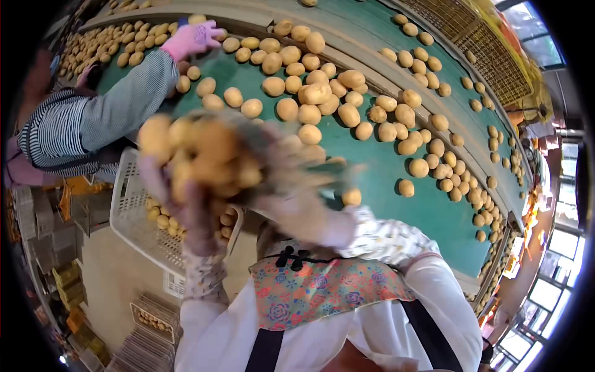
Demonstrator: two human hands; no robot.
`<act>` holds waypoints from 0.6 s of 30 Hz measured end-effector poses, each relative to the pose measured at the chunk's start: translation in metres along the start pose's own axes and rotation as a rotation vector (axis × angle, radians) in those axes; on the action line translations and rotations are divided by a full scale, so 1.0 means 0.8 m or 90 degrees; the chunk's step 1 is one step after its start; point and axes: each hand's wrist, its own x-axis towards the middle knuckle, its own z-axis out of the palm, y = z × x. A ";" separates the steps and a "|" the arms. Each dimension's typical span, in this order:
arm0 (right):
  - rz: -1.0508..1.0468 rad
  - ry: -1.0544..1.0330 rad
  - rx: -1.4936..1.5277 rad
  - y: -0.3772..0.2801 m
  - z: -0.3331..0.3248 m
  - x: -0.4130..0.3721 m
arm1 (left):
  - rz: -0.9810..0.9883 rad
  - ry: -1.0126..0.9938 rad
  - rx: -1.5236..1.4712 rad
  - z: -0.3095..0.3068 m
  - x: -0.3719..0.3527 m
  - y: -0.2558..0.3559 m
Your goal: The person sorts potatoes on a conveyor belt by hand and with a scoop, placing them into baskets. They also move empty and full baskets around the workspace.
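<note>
A heap of potatoes (207, 158), blurred by motion, is clasped between my two gloved hands above a white plastic crate. My left hand (192, 214) cups the heap from below, fingers pointing up along its side. On the other side my right hand (273, 167) presses against the heap; its grey glove is strongly smeared and single fingers do not show. The white crate (133, 214) holds more potatoes and is partly hidden behind my left hand and the heap. Beyond my hands, many loose potatoes (316, 93) lie on the green conveyor belt (372, 170).
To the left a co-worker's pink-gloved hand (192, 38) reaches over the belt in a striped sleeve (130, 99). A raised divider (372, 80) separates a second belt (347, 25) with potatoes. Brown crates (489, 59) stand far right; another crate (155, 319) sits on the floor.
</note>
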 end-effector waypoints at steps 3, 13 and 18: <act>-0.272 0.022 0.041 -0.042 0.104 0.064 | -0.151 0.256 0.136 -0.123 0.000 -0.051; 0.069 0.208 -0.017 0.024 -0.081 0.008 | -0.441 0.102 -0.033 -0.197 0.009 -0.341; 0.364 0.392 -0.591 0.058 -0.248 -0.244 | -0.620 0.140 -0.501 -0.167 0.052 -0.396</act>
